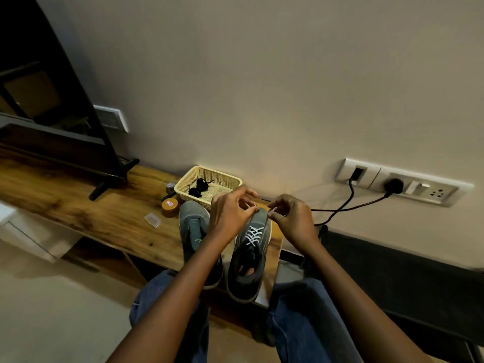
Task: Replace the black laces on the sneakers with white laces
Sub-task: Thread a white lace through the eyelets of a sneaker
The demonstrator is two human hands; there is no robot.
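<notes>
Midway through lacing the right-hand sneaker [250, 254], the left hand [231, 214] and right hand [292, 218] each pinch a white lace [253, 235] end, ready, I'd say, for the next eyelets.

Bare forearms with no sleeves showing, and blue denim jeans [309, 318] on both legs.

Left hand [230, 214] and right hand [292, 218] pinching white lace [253, 235] ends above right sneaker [250, 260], black laces [199, 187] in basket [183, 188]
</notes>
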